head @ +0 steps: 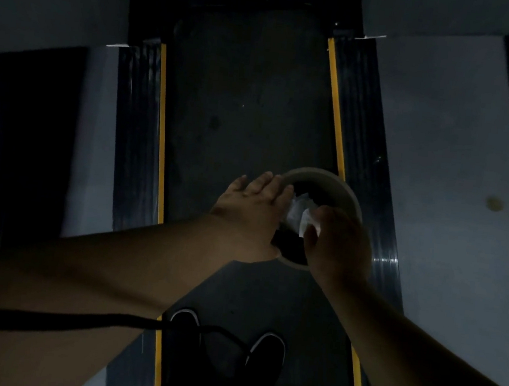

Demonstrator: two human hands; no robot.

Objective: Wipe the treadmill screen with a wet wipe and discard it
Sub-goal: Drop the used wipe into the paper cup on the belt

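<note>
A crumpled white wet wipe (300,211) hangs over the mouth of a round pale bin (338,186) that stands on the dark treadmill belt (250,98). My right hand (339,239) pinches the wipe from the right, fingers curled round it above the bin's opening. My left hand (253,205) lies flat against the bin's left rim, fingers straight, touching the wipe's left side. The treadmill screen is out of view.
Yellow stripes (160,139) and ribbed black side rails (365,141) border the belt. Grey floor (446,150) lies on both sides. My two dark shoes (224,343) stand on the belt near the bottom, and a black cord (54,319) crosses my left forearm.
</note>
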